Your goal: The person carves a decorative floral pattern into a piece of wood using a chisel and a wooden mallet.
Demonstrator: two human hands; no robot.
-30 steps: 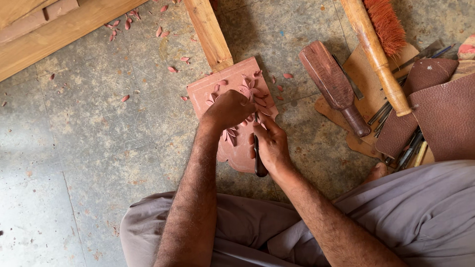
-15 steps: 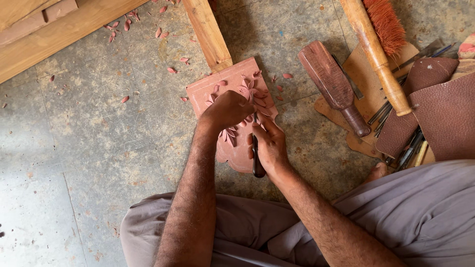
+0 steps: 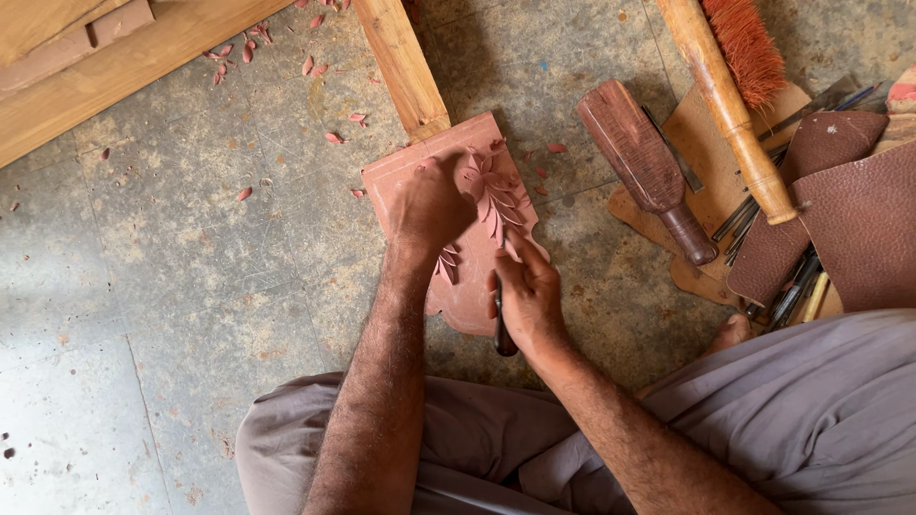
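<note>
A: Where is the piece that the person works on?

B: The reddish-brown carved wooden panel (image 3: 468,277) lies flat on the grey, stained concrete floor (image 3: 172,286), just in front of the person's knees. Its far edge touches the end of a pale wooden beam (image 3: 401,62). Leaf shapes are cut into its surface.

A: What does the left hand do?

B: The left hand (image 3: 431,202) rests on the upper part of the panel, palm down. The fingers are curled and close together, and they press on the wood; they grip nothing.

A: And the right hand?

B: The right hand (image 3: 528,300) is at the lower right edge of the panel. Its fingers are closed around a dark-handled carving chisel (image 3: 502,329). The dark handle end comes out under the palm; the blade is hidden by the fingers, so I cannot tell where exactly the tip touches.

A: What lies around?

B: Small reddish wood chips (image 3: 315,65) are scattered on the floor. To the right lies a dark brown wooden mallet (image 3: 644,167), partly on a flat tan sheet. Beside it is a light wooden handle of an orange-bristled brush (image 3: 730,105), then brown leather pieces (image 3: 859,219) with thin metal tools (image 3: 797,291) under them. The person wears loose grey trousers (image 3: 811,410).
</note>
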